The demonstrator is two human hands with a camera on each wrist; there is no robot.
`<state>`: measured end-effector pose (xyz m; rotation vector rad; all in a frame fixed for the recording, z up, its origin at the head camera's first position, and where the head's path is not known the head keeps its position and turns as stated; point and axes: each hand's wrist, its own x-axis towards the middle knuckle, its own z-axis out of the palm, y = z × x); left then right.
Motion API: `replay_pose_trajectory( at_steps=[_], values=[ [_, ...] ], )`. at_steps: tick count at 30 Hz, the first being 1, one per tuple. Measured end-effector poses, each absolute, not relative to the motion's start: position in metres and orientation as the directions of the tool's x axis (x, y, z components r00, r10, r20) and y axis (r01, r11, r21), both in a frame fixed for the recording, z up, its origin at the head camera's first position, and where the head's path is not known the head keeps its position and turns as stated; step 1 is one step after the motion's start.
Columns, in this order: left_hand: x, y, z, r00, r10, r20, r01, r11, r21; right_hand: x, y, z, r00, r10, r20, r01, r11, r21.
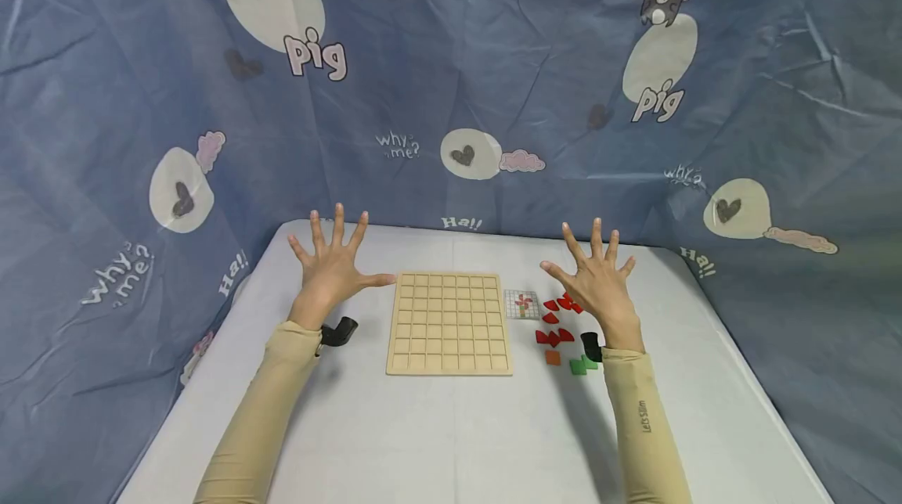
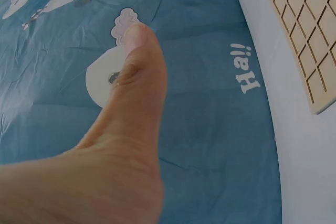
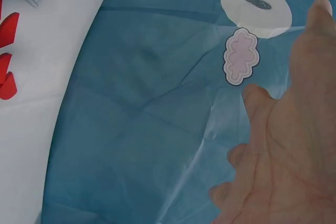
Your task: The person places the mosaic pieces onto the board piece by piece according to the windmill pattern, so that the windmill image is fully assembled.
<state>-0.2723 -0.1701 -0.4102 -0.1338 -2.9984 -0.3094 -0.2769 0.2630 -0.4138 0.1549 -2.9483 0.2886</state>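
Both hands are raised above the white table with fingers spread wide and nothing held. The left hand (image 1: 330, 269) is left of a square wooden grid board (image 1: 449, 324), its thumb pointing toward the board's upper left corner. In the left wrist view the thumb stands up, and part of the board's grid shows at upper right. The right hand (image 1: 599, 281) hovers over the right side, near several red pieces (image 1: 551, 318), some partly hidden behind it. An orange square (image 1: 553, 358) and green pieces (image 1: 579, 367) lie below the red ones.
A small gridded pattern card (image 1: 521, 305) with a red and green picture lies between board and red pieces. The white table (image 1: 451, 433) is bordered at the back and sides by a blue printed cloth (image 1: 451, 81). A dark strap device (image 1: 592, 346) is on the right wrist.
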Motion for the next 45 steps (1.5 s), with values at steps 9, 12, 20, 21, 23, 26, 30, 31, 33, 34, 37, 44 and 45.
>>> replay_pose_trajectory(
  at_steps=[9,12,20,21,23,26,30,31,33,34,37,44,45],
  values=[
    [-0.276,-0.169,-0.416,-0.985,0.124,0.123,0.149,0.963,0.223,-0.276,0.267,-0.419,-0.982,-0.100,0.163,-0.129,0.975,-0.183],
    [-0.277,-0.168,-0.419,-0.982,0.153,0.112,0.175,0.959,0.223,-0.276,0.266,-0.419,-0.983,-0.110,0.148,-0.136,0.974,-0.180],
    [-0.277,-0.169,-0.425,-0.968,0.215,0.125,0.238,0.950,0.204,-0.276,0.267,-0.419,-0.982,-0.128,0.138,-0.151,0.974,-0.170],
    [-0.276,-0.169,-0.425,-0.964,0.232,0.127,0.255,0.943,0.214,-0.277,0.268,-0.420,-0.982,-0.133,0.136,-0.156,0.973,-0.173],
    [-0.276,-0.169,-0.425,-0.954,0.273,0.125,0.296,0.926,0.235,-0.277,0.269,-0.420,-0.981,-0.146,0.126,-0.167,0.969,-0.183],
    [-0.277,-0.170,-0.426,-0.936,0.333,0.117,0.352,0.899,0.262,-0.277,0.271,-0.420,-0.977,-0.174,0.120,-0.196,0.959,-0.204],
    [-0.278,-0.170,-0.428,-0.913,0.390,0.121,0.408,0.867,0.285,-0.278,0.274,-0.420,-0.968,-0.212,0.134,-0.239,0.944,-0.227],
    [-0.279,-0.170,-0.428,-0.907,0.403,0.124,0.421,0.860,0.287,-0.279,0.274,-0.420,-0.965,-0.221,0.141,-0.249,0.941,-0.230],
    [-0.279,-0.171,-0.429,-0.893,0.431,0.132,0.450,0.843,0.294,-0.279,0.275,-0.420,-0.959,-0.235,0.159,-0.268,0.934,-0.238],
    [-0.279,-0.170,-0.430,-0.886,0.444,0.132,0.463,0.833,0.302,-0.279,0.275,-0.420,-0.956,-0.241,0.169,-0.278,0.929,-0.245],
    [-0.279,-0.170,-0.433,-0.868,0.481,0.124,0.493,0.803,0.334,-0.279,0.277,-0.421,-0.948,-0.254,0.191,-0.299,0.917,-0.265],
    [-0.276,-0.174,-0.447,-0.838,0.540,0.075,0.518,0.748,0.415,-0.281,0.281,-0.428,-0.943,-0.263,0.201,-0.315,0.900,-0.300],
    [-0.276,-0.174,-0.449,-0.836,0.544,0.066,0.517,0.743,0.424,-0.282,0.282,-0.429,-0.944,-0.264,0.197,-0.315,0.900,-0.302]
  ],
)
